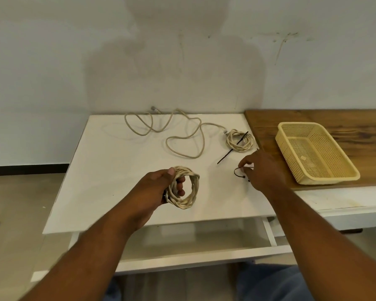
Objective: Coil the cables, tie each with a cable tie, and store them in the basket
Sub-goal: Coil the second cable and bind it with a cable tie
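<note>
My left hand (159, 187) grips a coiled beige cable (192, 192) just above the white table (109, 183), fingers through the loop. My right hand (263, 168) pinches a curled black cable tie (237, 172) lying on the table to the right of that coil. Another coiled beige cable (233, 140) lies at the back right with a straight black cable tie (226, 156) threaded through it. A loose, uncoiled beige cable (182, 135) sprawls across the back of the table. The yellow plastic basket (287, 144) stands empty on the wooden top to the right.
A wooden surface (269, 122) adjoins the white table on the right. An open white drawer (195, 255) juts out under the table's front edge. A white wall stands directly behind. Floor lies to the left.
</note>
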